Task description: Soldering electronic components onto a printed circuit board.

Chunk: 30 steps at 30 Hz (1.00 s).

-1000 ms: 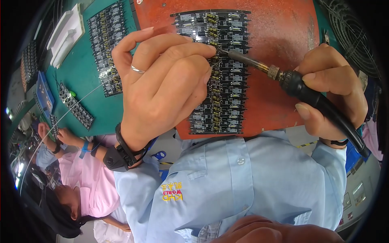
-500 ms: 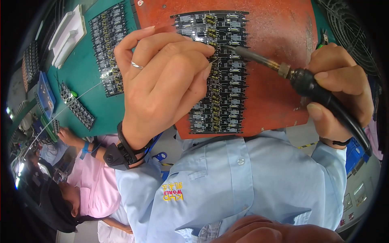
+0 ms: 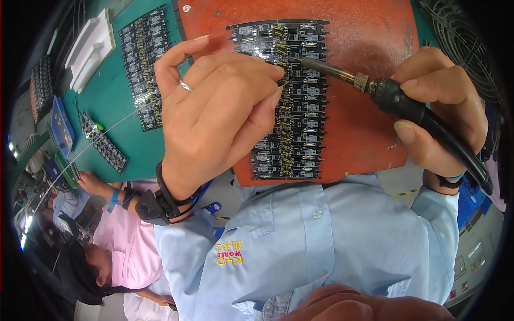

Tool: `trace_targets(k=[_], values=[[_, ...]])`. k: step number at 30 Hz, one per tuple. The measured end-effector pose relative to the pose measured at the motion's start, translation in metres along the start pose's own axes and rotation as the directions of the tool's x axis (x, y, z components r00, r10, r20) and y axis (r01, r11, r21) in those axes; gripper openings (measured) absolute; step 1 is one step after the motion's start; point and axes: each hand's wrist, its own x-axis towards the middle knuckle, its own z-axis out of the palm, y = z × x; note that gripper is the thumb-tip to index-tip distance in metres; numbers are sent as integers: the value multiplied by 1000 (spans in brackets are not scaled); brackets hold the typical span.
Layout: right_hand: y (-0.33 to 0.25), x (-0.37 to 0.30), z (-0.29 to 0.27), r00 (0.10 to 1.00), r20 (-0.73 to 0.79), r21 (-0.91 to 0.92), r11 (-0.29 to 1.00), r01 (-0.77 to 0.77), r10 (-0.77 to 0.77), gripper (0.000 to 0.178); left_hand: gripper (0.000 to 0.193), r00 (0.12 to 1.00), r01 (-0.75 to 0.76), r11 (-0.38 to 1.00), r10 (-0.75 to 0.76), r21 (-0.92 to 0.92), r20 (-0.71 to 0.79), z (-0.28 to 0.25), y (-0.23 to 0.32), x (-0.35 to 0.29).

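A black panel of joined circuit boards (image 3: 312,123) lies in front of me, with a row of small yellowish-banded components down its middle. My left hand (image 3: 214,115) hovers over the panel's left side, thumb and forefinger pinched on a thin solder wire (image 3: 285,84) whose end points at the component row. In my right hand (image 3: 455,101) is a soldering iron (image 3: 399,100), gripped by its black handle. The iron's dark tip reaches the component row just beyond my left fingertips; whether it touches a joint I cannot tell. My left fingers hide part of the panel.
Under the panel is a worn red-orange board (image 3: 369,128) on a green mat (image 3: 115,101). To the left lie another circuit panel (image 3: 143,53), a smaller board strip (image 3: 107,147), white plastic pieces (image 3: 92,51) and a blue tray (image 3: 61,125). A co-worker in pink (image 3: 131,241) sits at left.
My right hand and the iron's handle have shifted left and slightly away from me, steepening the iron a little. My left hand stays nearly in place, still pinching the solder wire.
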Motion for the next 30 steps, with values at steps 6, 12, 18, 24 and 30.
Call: trace_targets(k=[6,12,18,24,30], values=[[3,3,-1,1000,25,-18,1000,1,-1,34,13,1000,25,998,-25,-64,-2,-3,-3,0],[15,6,9,990,-68,57,991,124,-120,34,14,1000,-9,994,10,111,-9,-6,-11,14],[18,0,4,989,-28,48,988,149,-148,35,16,996,81,991,-83,104,16,-2,-8,12],[20,6,2,985,-39,26,985,168,-167,35,16,977,214,977,-214,27,13,5,-4,12],[21,8,-1,981,-23,9,981,195,-195,35,16,998,64,993,-65,96,7,6,-8,19]])
